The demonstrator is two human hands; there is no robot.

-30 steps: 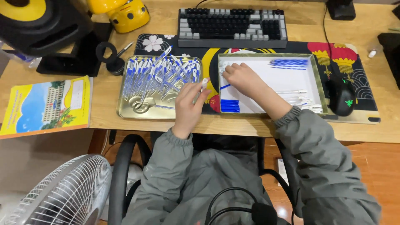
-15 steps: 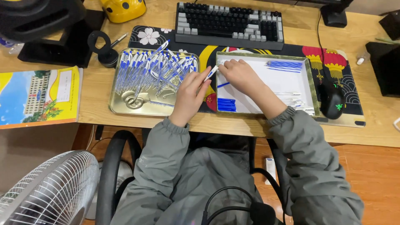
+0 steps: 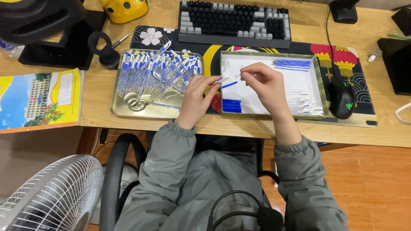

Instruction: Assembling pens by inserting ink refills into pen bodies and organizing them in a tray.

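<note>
Your left hand (image 3: 198, 92) pinches a pen barrel (image 3: 221, 79), right hand (image 3: 261, 81) pinches a thin refill (image 3: 245, 75) (both grips closed tight); misaligned tips could bend it.

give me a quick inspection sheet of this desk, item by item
surface: wooden desk with a patterned desk mat under two trays
job's things: metal tray piled with blue and white pens; white-lined tray holding blue refills, blue caps and white barrels
clutter: keyboard, mouse, yellow booklet, yellow object, black stand
hands: left hand pinches a thin pen part; right hand holds a thin pen piece, too small to tell more
cables: mouse cable; white cable at the right edge; black cable over the lap
surroundings: fan, chair, wooden floor
</note>
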